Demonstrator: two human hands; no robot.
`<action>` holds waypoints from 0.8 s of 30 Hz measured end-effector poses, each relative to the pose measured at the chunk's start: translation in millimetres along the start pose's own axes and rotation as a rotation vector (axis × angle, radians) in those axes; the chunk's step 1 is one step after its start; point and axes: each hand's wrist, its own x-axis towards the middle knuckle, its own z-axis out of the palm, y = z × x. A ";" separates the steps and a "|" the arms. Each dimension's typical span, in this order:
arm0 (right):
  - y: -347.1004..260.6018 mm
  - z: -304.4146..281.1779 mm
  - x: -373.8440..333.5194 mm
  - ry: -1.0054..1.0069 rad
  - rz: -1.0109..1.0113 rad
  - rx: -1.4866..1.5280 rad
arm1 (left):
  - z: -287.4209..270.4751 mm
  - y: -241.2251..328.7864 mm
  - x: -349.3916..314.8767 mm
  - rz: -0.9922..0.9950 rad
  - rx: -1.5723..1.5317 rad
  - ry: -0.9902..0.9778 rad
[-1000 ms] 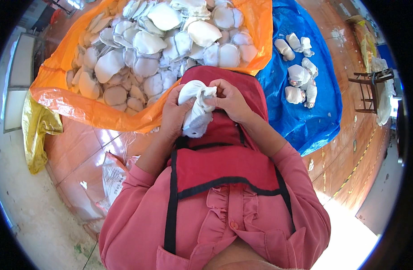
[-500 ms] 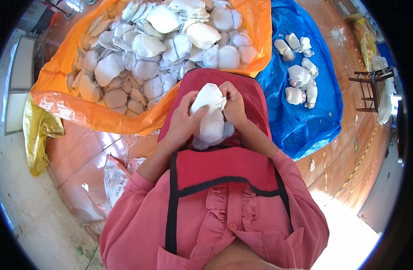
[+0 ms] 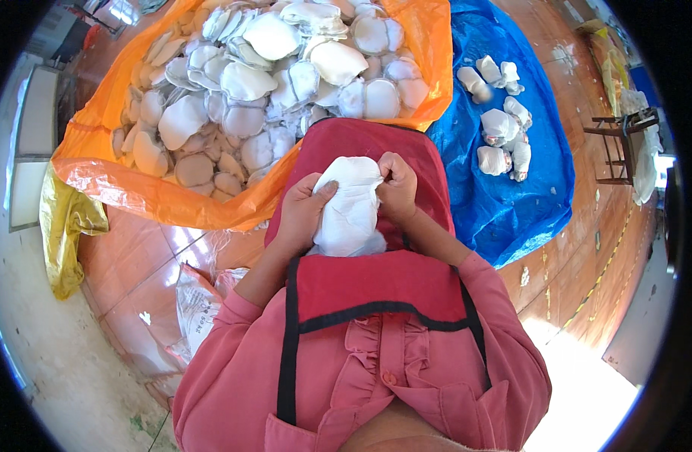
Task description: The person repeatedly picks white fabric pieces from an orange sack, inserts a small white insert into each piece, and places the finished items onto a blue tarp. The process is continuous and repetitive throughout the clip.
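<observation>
Over the red apron (image 3: 429,169) on my lap I hold a white, soft cloth piece (image 3: 347,207), spread out and creased, with a greyish fluffy lower end. My left hand (image 3: 304,211) pinches its left edge, thumb on top. At its upper right edge, the fingers of my right hand (image 3: 397,184) are closed on the cloth. Beyond my lap lies a large heap of white padded cloth pieces (image 3: 244,80), rounded and flat, on an orange plastic sheet (image 3: 165,202). Several white rolled bundles (image 3: 504,124) rest on a blue plastic sheet (image 3: 512,211) to the right.
A yellow plastic bag (image 3: 63,233) hangs at the left by a pale ledge. Near my left elbow, a white printed sack (image 3: 195,301) lies on the tiled floor (image 3: 135,264). A dark wooden stool (image 3: 621,147) stands at the far right.
The white cloth piece has gone from bunched and rounded to flatter and wider. My hands have moved slightly down and apart, each still gripping an edge.
</observation>
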 end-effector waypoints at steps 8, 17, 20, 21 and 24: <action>19.2 -3.2 13.0 0.113 0.205 0.182 | 0.1 -6.0 2.9 -0.031 0.144 -0.029; -3.0 -5.7 16.8 -0.245 0.389 0.048 | -10.8 5.2 4.4 0.071 0.277 0.098; -10.7 10.6 11.1 -0.174 0.259 0.281 | -10.8 -0.2 7.0 0.219 0.319 0.126; -5.8 3.8 9.6 -0.281 0.216 0.148 | -11.5 2.7 5.1 0.266 0.463 0.106; -12.2 -5.2 11.9 -0.420 0.568 0.507 | -8.7 18.6 -7.8 0.198 0.500 -0.073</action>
